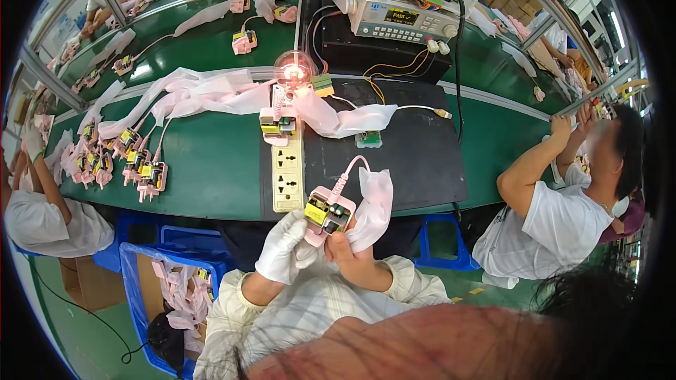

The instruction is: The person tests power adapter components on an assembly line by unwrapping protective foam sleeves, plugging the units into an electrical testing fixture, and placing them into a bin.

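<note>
At the far left of the green table, a batch of open pink adapters lies in a row with bagged cords. Near the middle, the gloved left hand is closed around the lower left corner of an open pink adapter, circuit board facing up. The bare right hand pinches its right edge together with the white cord bag. A good grip stays on the shell, fingers off the board. Just beyond stand a beige power strip and a glowing test bulb.
</note>
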Motion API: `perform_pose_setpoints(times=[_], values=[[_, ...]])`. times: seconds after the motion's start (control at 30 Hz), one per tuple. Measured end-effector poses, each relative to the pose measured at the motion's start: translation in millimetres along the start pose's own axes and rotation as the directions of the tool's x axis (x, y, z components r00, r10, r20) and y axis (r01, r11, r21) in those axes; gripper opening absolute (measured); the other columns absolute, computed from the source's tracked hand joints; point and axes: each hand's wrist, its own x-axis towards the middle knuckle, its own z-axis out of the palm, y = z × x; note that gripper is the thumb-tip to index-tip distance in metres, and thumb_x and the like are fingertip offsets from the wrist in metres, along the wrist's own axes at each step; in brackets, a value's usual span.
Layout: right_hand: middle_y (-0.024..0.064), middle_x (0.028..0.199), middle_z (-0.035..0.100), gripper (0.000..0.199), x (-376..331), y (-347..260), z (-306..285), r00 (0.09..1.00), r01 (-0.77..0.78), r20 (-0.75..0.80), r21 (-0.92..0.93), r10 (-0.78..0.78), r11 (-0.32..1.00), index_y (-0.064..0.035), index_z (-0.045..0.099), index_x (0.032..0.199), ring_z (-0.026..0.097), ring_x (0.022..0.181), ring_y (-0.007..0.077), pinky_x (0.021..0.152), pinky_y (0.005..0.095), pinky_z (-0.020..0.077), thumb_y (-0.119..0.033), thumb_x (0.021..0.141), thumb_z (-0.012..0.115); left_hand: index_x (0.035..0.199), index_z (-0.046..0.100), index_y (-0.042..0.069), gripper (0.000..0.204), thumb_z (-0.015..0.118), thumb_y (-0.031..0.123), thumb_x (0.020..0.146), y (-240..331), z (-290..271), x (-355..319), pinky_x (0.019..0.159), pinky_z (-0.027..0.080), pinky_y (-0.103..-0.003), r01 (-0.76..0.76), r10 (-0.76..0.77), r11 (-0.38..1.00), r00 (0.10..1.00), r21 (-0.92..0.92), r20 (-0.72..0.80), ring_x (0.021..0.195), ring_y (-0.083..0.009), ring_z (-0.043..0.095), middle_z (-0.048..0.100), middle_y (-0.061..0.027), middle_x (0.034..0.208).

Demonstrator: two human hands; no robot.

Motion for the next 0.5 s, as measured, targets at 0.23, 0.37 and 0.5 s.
perform_pose_setpoints(times=[0.23, 0.37, 0.5], values=[[0.0046, 0.082, 0.053, 0.016, -12, 17, -21, 0.980, -0.080, 0.187, 0.077, 0.064, 0.994, -0.0020, 0.043, 0.110, 0.054, 0.069, 0.0095, 0.060, 0.0221, 0.0440, -0.010, 0.096, 0.047, 0.114, 0.053, 0.009, 0.031, 0.064, 0.021, 0.087, 12, -15, 3, 0.042, 0.031, -0.017, 0.091, -0.094, 0.992, 0.995, 0.082, 0.036, 0.052, -0.0039, 0.045, 0.062, -0.0029, 0.087], [0.0133, 0.138, 0.036, 0.082, -10, 20, -12, 0.934, -0.114, 0.353, 0.156, 0.053, 0.981, 0.0006, 0.018, 0.144, 0.039, 0.124, 0.0177, 0.101, 0.0337, 0.0360, -0.010, 0.082, 0.070, 0.114, 0.054, 0.009, 0.036, 0.070, 0.017, 0.083, 16, -24, -9, 0.044, 0.035, -0.017, 0.141, -0.162, 0.965, 0.984, 0.222, 0.080, 0.055, -0.0051, 0.051, 0.066, -0.0058, 0.095], [0.0137, 0.138, 0.036, 0.094, -13, 18, -15, 0.907, -0.206, 0.354, -0.097, 0.227, 0.974, 0.0001, 0.012, 0.145, 0.038, 0.126, 0.0183, 0.102, 0.0351, 0.0365, -0.008, 0.076, 0.075, 0.117, 0.050, 0.007, 0.046, 0.073, 0.013, 0.078, 5, -19, -28, 0.046, 0.041, -0.019, 0.042, -0.051, 0.954, 0.998, 0.297, 0.023, 0.057, -0.0092, 0.055, 0.064, -0.0063, 0.087]])
